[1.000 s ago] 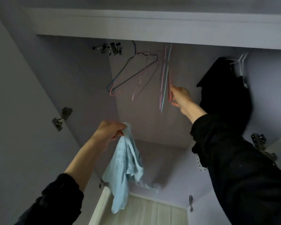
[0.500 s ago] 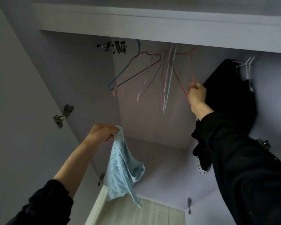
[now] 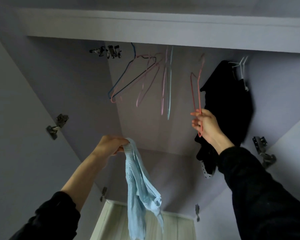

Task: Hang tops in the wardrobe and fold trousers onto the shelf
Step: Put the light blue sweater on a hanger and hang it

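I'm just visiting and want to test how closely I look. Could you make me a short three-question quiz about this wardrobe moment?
1. True or false: the left hand grips a light blue top.
2. What does the right hand hold? A) a coral-red hanger B) the black garment C) nothing
3. Fill in: the black garment hangs on a ____ hanger.

Key: 1 true. 2 A. 3 white.
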